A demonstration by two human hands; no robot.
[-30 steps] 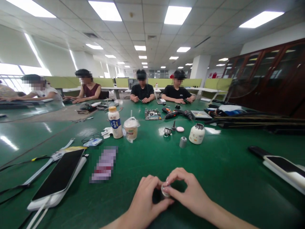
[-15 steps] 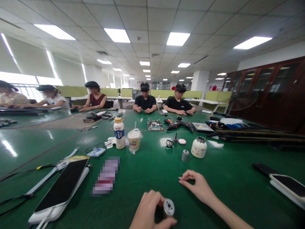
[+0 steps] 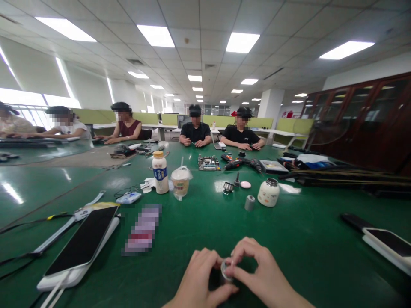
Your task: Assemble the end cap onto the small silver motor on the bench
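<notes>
Low in the picture, both my hands meet over a small round metal part with a dark body. My left hand wraps round its side, fingers curled. My right hand pinches its silvery top from the right with thumb and fingertips. Most of the part is hidden between the fingers. The hands hover just above the green table near its front edge.
Ahead stand a white jar, a small grey cylinder, a milk bottle and a lidded cup. A phone on a white pad lies left, another phone right. Several people sit at the far side.
Half a second ago my right hand was apart, off to the right above the table; it has come back onto the metal part held by my left hand. The view tilted slightly.
</notes>
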